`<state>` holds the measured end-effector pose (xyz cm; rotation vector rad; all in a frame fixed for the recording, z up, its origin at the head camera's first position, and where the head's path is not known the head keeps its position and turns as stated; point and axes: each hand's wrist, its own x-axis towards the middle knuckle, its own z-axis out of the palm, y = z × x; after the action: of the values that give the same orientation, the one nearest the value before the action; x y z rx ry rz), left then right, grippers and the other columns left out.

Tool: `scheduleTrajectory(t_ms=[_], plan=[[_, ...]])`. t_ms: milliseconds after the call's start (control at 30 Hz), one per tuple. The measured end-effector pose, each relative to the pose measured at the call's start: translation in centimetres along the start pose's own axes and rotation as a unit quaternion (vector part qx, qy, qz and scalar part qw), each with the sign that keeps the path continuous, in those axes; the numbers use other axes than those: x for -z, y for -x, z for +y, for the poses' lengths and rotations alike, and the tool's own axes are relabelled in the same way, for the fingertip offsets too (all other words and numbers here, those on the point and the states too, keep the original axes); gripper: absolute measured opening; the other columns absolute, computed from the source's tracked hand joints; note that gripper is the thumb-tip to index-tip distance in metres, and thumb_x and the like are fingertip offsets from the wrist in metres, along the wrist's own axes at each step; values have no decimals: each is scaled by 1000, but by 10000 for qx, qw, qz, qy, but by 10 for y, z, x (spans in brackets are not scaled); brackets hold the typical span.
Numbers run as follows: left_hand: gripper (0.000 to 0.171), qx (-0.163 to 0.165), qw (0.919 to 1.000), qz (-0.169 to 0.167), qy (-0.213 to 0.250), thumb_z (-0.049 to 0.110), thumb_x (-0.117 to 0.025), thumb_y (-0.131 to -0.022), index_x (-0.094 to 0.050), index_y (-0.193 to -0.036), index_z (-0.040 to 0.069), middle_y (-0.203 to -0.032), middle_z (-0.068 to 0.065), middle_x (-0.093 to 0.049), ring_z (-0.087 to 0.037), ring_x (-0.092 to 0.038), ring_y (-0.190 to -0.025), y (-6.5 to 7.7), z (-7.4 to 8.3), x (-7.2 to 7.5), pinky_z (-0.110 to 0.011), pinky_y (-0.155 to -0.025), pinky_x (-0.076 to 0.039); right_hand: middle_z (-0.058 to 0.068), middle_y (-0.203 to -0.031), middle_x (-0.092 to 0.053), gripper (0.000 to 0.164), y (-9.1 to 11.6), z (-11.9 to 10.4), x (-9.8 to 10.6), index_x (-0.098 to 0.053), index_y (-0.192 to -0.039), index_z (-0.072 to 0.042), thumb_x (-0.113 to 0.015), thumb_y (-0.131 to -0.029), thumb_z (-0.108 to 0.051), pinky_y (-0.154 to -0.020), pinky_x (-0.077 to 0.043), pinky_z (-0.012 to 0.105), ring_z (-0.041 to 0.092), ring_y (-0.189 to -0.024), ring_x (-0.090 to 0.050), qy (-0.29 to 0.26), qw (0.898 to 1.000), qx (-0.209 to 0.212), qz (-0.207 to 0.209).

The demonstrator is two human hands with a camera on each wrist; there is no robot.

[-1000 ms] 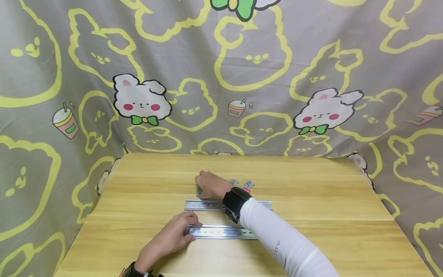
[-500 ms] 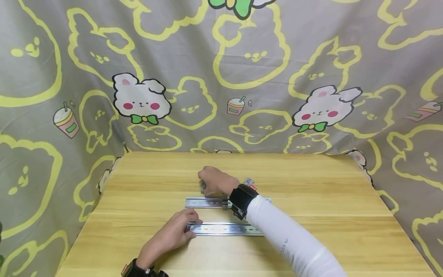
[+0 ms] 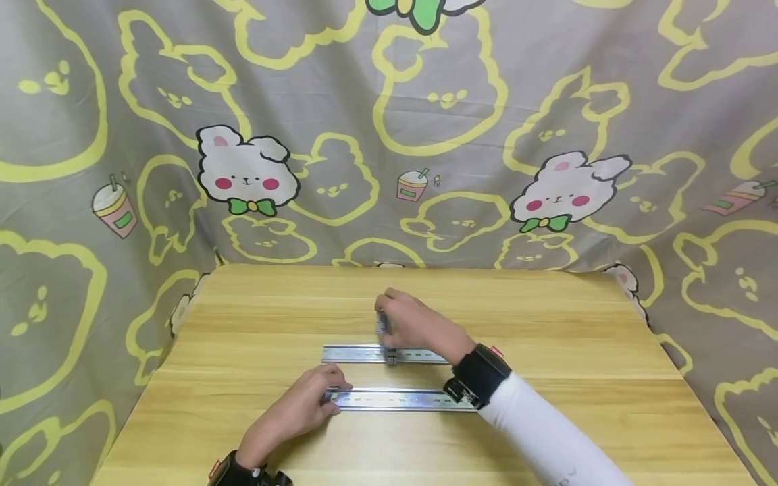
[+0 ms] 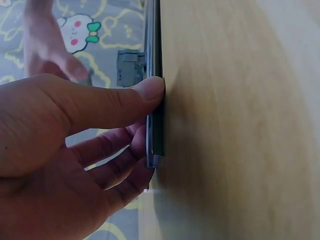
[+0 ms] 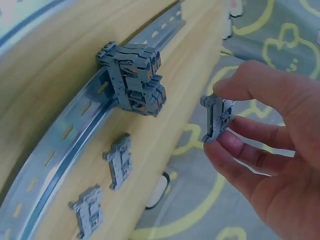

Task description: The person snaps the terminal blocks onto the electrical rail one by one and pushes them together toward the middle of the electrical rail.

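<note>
My left hand (image 3: 304, 399) pinches the left end of the nearer slotted metal DIN rail (image 3: 404, 401), its thumb (image 4: 115, 102) on the near edge and fingers on the far side. Between thumb and fingertips, my right hand (image 3: 419, 325) holds a grey DIN rail terminal block (image 5: 216, 117), in the air just beyond the farther DIN rail (image 3: 352, 354). Several grey terminal blocks (image 5: 132, 77) with orange spots are clipped side by side on that farther rail. Two more loose terminal blocks lie on the table beside it, one (image 5: 119, 161) closer to the mounted group, the other (image 5: 89, 212) farther along.
The two rails lie roughly parallel on a wooden table (image 3: 261, 310). A grey curtain (image 3: 340, 101) with yellow outlines and rabbits surrounds its back and sides. My right forearm (image 3: 547, 425) in a white sleeve crosses over the right end of the nearer rail.
My right hand has moved to the right with the terminal block, from the left part beyond the farther rail to near the mounted blocks. My left hand keeps its grip on the nearer rail.
</note>
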<state>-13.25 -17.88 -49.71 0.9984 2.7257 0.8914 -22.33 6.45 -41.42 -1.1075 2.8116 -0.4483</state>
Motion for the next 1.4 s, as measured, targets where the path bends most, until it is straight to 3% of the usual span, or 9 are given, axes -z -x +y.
scheduleTrajectory(t_ms=[267,500,800,1033,1400], plan=[[30,117,9999,-87,41,3,-78,-77,-73,-106,2,-96,-1,-63,-17,-60,-87,1,1,-1,-36,-76,-57,4,-107,-56,47,54,14,-6,-61,-122,-3,-74,-79,-16,-72,-55,27,16,-88,-57,-492,9977,-91,447],[31,94,9999,-49,-5,2,-78,-76,-73,-107,2,-97,0,-62,-16,-60,-88,0,2,0,-35,-78,-58,1,-109,-58,46,100,27,-16,-62,-117,-9,-78,-73,-16,-78,-57,30,16,-94,-60,-610,9929,-512,881],[32,195,9997,-92,-90,3,-78,-76,-74,-108,2,-98,-1,-63,-17,-60,-91,0,4,1,-37,-81,-57,3,-106,-60,49,149,42,-29,-62,-114,-2,-78,-70,-13,-82,-58,36,20,-96,-62,-1032,9884,-661,895],[33,188,9998,-38,-95,3,-78,-76,-74,-108,2,-99,0,-64,-17,-60,-90,0,2,2,-37,-80,-57,10,-107,-65,50,178,58,-39,-60,-112,1,-78,-65,-3,-82,-59,37,23,-99,-64,-1371,9813,-583,1220],[31,228,9997,-68,76,2,-78,-75,-73,-107,2,-97,0,-63,-16,-60,-86,-1,2,1,-34,-76,-58,9,-106,-66,49,200,70,-45,-60,-110,2,-78,-64,4,-86,-57,40,25,-99,-64,-1972,9706,-727,1177]])
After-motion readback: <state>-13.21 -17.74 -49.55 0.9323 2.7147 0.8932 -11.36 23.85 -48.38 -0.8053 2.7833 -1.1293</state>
